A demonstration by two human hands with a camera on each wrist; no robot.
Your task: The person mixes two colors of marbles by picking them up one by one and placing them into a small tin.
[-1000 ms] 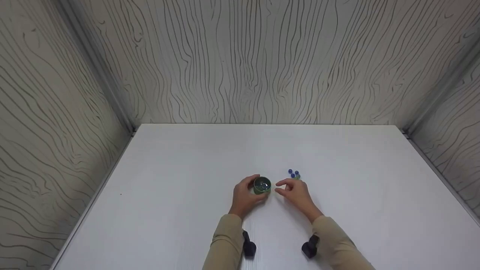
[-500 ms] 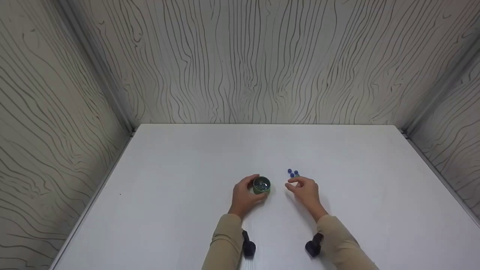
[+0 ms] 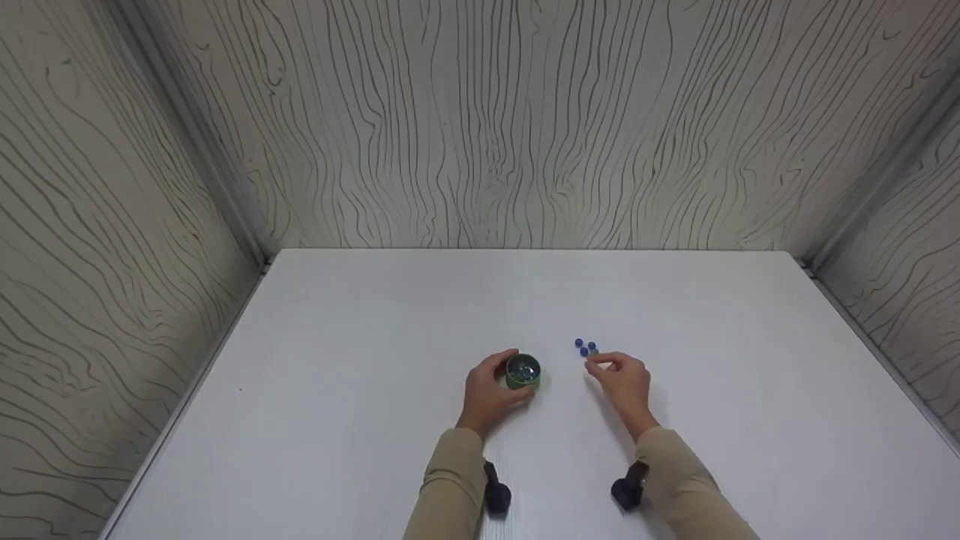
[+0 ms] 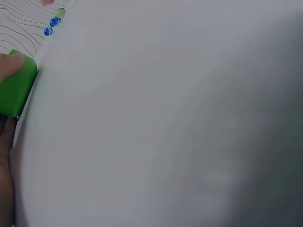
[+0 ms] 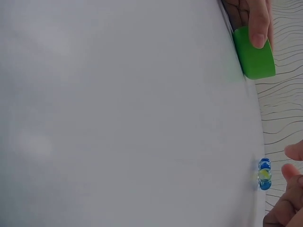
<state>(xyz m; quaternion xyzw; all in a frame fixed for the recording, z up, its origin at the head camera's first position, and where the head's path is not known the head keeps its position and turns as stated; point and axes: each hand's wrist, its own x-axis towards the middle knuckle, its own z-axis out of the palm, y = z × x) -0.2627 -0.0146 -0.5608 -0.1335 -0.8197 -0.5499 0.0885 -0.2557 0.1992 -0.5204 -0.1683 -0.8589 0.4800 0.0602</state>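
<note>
In the head view my left hand grips a small round green cup by its side, thumb at the front and fingers behind. Glassy marbles show inside the cup, which stands upright on the white table. To its right lies a little cluster of blue marbles with one yellow-green marble. My right hand is right at the near side of that cluster. Seen from the right wrist, its thumb and forefinger are apart beside the marbles, with nothing between them.
The white table reaches back to a wall panel with dark wood-grain lines. Similar panels stand left and right. Black wrist-camera mounts sit at the inner side of both sleeves.
My right hand has moved right, away from the cup, to the loose marbles. My left hand and the cup have stayed in place.
</note>
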